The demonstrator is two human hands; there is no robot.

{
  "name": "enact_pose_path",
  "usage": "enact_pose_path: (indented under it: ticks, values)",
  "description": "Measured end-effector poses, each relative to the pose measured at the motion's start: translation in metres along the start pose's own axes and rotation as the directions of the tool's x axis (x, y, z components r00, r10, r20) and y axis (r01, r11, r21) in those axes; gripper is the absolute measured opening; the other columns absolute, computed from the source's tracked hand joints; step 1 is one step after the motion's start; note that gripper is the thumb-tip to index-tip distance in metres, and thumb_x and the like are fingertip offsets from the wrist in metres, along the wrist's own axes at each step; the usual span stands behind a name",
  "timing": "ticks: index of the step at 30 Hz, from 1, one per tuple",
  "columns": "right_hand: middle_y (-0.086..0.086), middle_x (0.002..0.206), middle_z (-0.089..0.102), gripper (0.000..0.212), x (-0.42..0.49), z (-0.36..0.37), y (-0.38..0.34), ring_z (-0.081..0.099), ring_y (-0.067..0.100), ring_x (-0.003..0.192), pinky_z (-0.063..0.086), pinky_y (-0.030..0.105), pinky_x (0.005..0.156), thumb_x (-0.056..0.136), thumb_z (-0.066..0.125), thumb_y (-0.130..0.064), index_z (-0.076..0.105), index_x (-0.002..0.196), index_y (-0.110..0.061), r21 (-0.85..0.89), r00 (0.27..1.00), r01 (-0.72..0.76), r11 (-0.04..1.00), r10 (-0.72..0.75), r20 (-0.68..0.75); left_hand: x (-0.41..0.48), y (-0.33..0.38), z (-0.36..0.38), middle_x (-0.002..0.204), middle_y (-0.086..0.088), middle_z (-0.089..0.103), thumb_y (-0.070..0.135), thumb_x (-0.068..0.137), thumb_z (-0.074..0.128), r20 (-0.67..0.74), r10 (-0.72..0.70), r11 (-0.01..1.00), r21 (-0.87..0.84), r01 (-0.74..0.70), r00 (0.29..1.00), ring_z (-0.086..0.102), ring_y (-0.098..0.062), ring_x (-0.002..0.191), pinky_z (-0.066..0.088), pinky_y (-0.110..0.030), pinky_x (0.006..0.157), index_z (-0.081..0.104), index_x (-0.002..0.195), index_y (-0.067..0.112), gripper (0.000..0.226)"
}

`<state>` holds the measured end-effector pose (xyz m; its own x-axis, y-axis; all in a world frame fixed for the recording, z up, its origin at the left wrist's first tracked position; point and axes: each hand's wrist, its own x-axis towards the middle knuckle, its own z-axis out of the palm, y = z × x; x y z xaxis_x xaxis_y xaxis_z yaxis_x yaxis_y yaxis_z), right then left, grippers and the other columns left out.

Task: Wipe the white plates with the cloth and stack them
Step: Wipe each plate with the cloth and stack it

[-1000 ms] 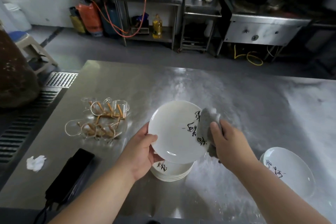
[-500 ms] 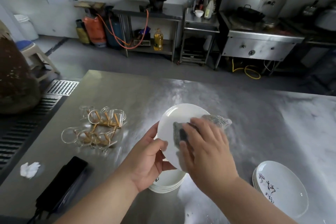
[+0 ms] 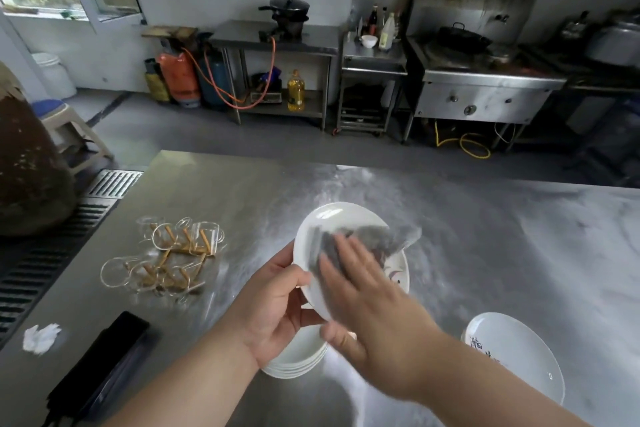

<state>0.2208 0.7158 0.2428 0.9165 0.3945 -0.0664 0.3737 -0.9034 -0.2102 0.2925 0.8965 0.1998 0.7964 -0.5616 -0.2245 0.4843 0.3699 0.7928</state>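
Glass cups (image 3: 180,253) with wooden handles lay at ten o'clock on the steel bench (image 3: 502,236), a black case (image 3: 104,371) and crumpled tissue (image 3: 41,337) at eight o'clock. More plates (image 3: 516,354) sat at four o'clock. Left hand (image 3: 277,308) held the tilted white plate (image 3: 332,229) above the stack (image 3: 298,360), fingers (image 3: 294,279) curled on its rim. Right hand (image 3: 374,315), fingers (image 3: 349,260) spread flat, pressed the grey cloth (image 3: 377,239) against its face.
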Motion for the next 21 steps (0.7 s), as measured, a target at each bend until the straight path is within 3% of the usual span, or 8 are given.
enact_pose_path:
  ticks: [2,4,6,9,13,15,19,21]
  values:
    - [0.002,0.174,-0.012,0.098,-0.013,0.01,0.0,-0.018,0.022,0.159,0.006,0.046,0.13,0.093,0.007,-0.084,0.008,0.167,-0.019,-0.011,0.996,0.077,0.997,-0.077,0.043,0.0,-0.004,0.003,0.123,-0.017,0.074,0.003,0.081,0.053,-0.028,-0.001,1.0,0.006,0.001,1.0,0.075,-0.025,0.099,0.062,-0.043,0.068,0.072,0.132,0.02,0.057]
    - [0.005,0.174,-0.003,0.099,-0.013,0.007,0.012,-0.007,0.029,0.16,0.011,0.051,0.129,0.093,0.008,-0.085,0.012,0.167,-0.019,-0.128,0.998,0.06,0.99,-0.056,0.028,-0.001,-0.009,0.006,0.123,-0.018,0.074,0.004,0.079,0.053,-0.034,-0.013,1.0,0.0,0.013,0.999,0.073,-0.025,0.098,0.061,-0.045,0.07,0.072,0.131,0.021,0.058]
    - [0.006,0.174,-0.012,0.102,-0.003,-0.009,0.028,-0.016,0.033,0.159,0.002,0.053,0.128,0.089,0.002,-0.085,0.005,0.167,-0.019,-0.213,0.999,-0.031,0.977,0.028,-0.016,0.0,-0.014,0.012,0.118,-0.016,0.074,0.004,0.078,0.052,-0.016,-0.034,0.999,0.025,0.034,0.999,0.072,-0.026,0.095,0.061,-0.048,0.072,0.071,0.133,0.024,0.062]
    - [0.0,0.169,-0.029,0.103,0.007,-0.023,0.043,-0.034,0.025,0.153,-0.009,0.049,0.128,0.086,-0.004,-0.084,-0.005,0.166,-0.02,-0.105,0.996,-0.073,0.992,0.067,-0.056,0.003,-0.015,0.023,0.12,-0.015,0.074,0.003,0.078,0.051,0.008,-0.017,0.999,0.051,0.016,1.0,0.072,-0.026,0.099,0.061,-0.054,0.078,0.069,0.136,0.026,0.065]
    - [0.001,0.173,-0.016,0.097,-0.018,0.005,0.021,-0.02,0.023,0.158,0.0,0.051,0.129,0.094,0.004,-0.08,0.003,0.166,-0.016,0.081,0.991,0.13,0.988,-0.129,-0.024,0.01,-0.007,0.024,0.122,-0.015,0.075,0.004,0.076,0.055,-0.066,0.02,1.0,-0.014,-0.021,0.998,0.075,-0.026,0.1,0.063,-0.046,0.07,0.076,0.124,0.025,0.057]
    - [-0.002,0.173,-0.013,0.098,-0.029,0.013,0.02,-0.018,0.021,0.159,-0.003,0.051,0.129,0.092,0.005,-0.083,0.004,0.167,-0.02,0.084,0.99,0.137,0.987,-0.138,0.01,0.011,-0.008,0.02,0.121,-0.017,0.076,0.003,0.074,0.054,-0.074,0.014,0.999,-0.042,-0.017,0.997,0.077,-0.027,0.098,0.064,-0.048,0.069,0.077,0.121,0.023,0.056]
    - [-0.005,0.171,-0.022,0.099,-0.016,-0.015,0.054,-0.024,0.03,0.157,-0.009,0.054,0.126,0.085,-0.007,-0.085,-0.006,0.166,-0.028,-0.187,0.999,-0.042,0.981,0.043,-0.001,0.009,-0.017,0.025,0.116,-0.015,0.077,0.004,0.076,0.052,-0.051,-0.03,0.999,-0.011,0.03,0.998,0.076,-0.027,0.095,0.062,-0.049,0.069,0.075,0.126,0.025,0.059]
    - [-0.008,0.169,-0.027,0.095,-0.008,-0.03,0.07,-0.032,0.028,0.154,-0.011,0.054,0.126,0.085,-0.012,-0.081,-0.012,0.165,-0.03,-0.161,0.985,-0.173,0.972,0.167,-0.049,0.011,-0.018,0.031,0.122,-0.016,0.075,0.004,0.077,0.052,-0.034,-0.022,1.0,0.006,0.022,0.999,0.075,-0.029,0.099,0.062,-0.054,0.074,0.073,0.13,0.025,0.061]
